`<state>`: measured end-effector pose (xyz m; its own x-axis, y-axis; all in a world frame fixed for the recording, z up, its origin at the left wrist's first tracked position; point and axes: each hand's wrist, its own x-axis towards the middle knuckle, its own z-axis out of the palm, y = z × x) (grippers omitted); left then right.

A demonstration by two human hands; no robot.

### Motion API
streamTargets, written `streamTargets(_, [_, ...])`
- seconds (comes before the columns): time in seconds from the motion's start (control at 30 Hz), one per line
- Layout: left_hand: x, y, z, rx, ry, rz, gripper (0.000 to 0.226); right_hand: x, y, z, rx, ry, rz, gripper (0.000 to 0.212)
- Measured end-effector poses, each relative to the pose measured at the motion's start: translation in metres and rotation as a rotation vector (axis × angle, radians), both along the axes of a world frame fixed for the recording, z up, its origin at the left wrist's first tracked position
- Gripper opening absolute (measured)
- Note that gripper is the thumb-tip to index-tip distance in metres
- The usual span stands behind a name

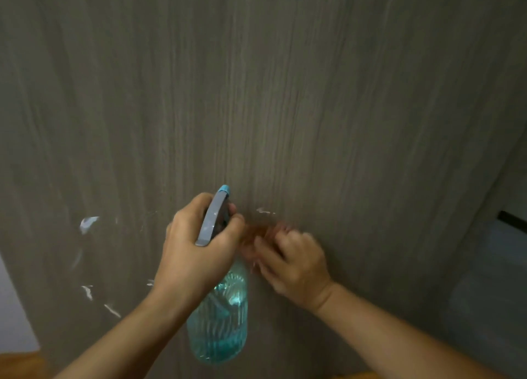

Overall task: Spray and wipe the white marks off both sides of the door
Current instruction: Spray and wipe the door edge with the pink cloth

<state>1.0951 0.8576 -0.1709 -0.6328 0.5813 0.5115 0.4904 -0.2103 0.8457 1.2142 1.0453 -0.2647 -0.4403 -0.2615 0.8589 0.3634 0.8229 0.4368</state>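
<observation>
A grey-brown wood-grain door [285,93] fills the view. White marks show on it: a smear [88,223] at the left, streaks [87,291] lower left, and a small one [265,211] just above my right hand. My left hand [196,250] grips the grey trigger head of a clear blue spray bottle [219,321], with the nozzle pointing up toward the door. My right hand [293,264] is blurred, fingers curled against the door just right of the bottle. A reddish-brown blur [253,236] sits at its fingertips; I cannot tell what it is.
The door's right edge [490,193] runs down beside a dim grey area with a dark object [512,221]. A pale wall [14,307] and a strip of orange-brown floor [20,364] show at the lower left.
</observation>
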Motion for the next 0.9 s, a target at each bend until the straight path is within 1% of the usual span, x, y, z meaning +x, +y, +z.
streamTargets(0.07, [-0.005, -0.004, -0.003, 0.0, -0.018, -0.008, 0.013, 0.003, -0.007, -0.002, 0.019, -0.1, 0.039, 0.024])
streamTargets(0.1, [-0.007, -0.005, -0.005, -0.006, -0.029, -0.012, 0.012, 0.004, -0.009, 0.01, 0.019, -0.11, 0.042, 0.019])
streamTargets(0.13, [-0.01, -0.007, -0.006, -0.014, -0.034, -0.012, 0.012, 0.005, -0.011, 0.029, 0.007, -0.08, 0.041, 0.016])
streamTargets(0.17, [-0.012, -0.008, -0.007, -0.02, -0.029, -0.013, 0.012, 0.005, -0.012, 0.052, -0.02, -0.001, 0.037, 0.016])
streamTargets(0.23, [-0.017, -0.012, -0.007, -0.021, -0.014, -0.001, 0.012, 0.004, -0.009, 0.106, -0.088, 0.227, 0.0, 0.017])
streamTargets(0.3, [-0.02, -0.016, -0.003, -0.013, -0.01, 0.016, 0.013, -0.004, -0.006, 0.139, -0.145, 0.4, -0.047, 0.019])
streamTargets(0.33, [-0.021, -0.017, -0.001, -0.009, -0.012, 0.022, 0.014, -0.008, -0.007, 0.138, -0.147, 0.424, -0.06, 0.022])
streamTargets(0.37, [-0.021, -0.019, 0.0, -0.009, -0.012, 0.027, 0.015, -0.009, -0.01, 0.125, -0.13, 0.401, -0.055, 0.025])
streamTargets(0.43, [-0.021, -0.021, 0.003, -0.015, -0.003, 0.035, 0.015, -0.006, -0.016, 0.075, -0.098, 0.226, -0.007, 0.03])
streamTargets(0.5, [-0.019, -0.024, 0.004, -0.025, 0.005, 0.029, 0.014, 0.007, -0.022, 0.022, -0.102, -0.004, -0.003, 0.027])
streamTargets(0.57, [-0.016, -0.028, 0.005, -0.024, -0.008, 0.015, 0.013, 0.016, -0.022, 0.007, -0.128, -0.115, -0.025, 0.02])
streamTargets(0.63, [-0.014, -0.03, 0.006, -0.028, -0.022, 0.011, 0.012, 0.016, -0.02, 0.028, -0.141, -0.084, -0.025, 0.015])
streamTargets(0.73, [-0.012, -0.031, 0.006, -0.029, -0.013, 0.003, 0.013, 0.01, -0.021, 0.084, -0.222, 0.151, -0.024, 0.014])
streamTargets(0.8, [-0.01, -0.032, 0.005, -0.026, -0.001, -0.008, 0.015, 0.006, -0.019, 0.11, -0.275, 0.269, -0.014, 0.015])
streamTargets(0.87, [-0.01, -0.032, 0.004, -0.018, -0.002, -0.013, 0.016, -0.002, -0.017, 0.107, -0.255, 0.312, -0.009, 0.014])
streamTargets(0.9, [-0.011, -0.031, 0.003, -0.018, -0.01, -0.012, 0.016, -0.004, -0.018, 0.094, -0.231, 0.293, 0.008, 0.014])
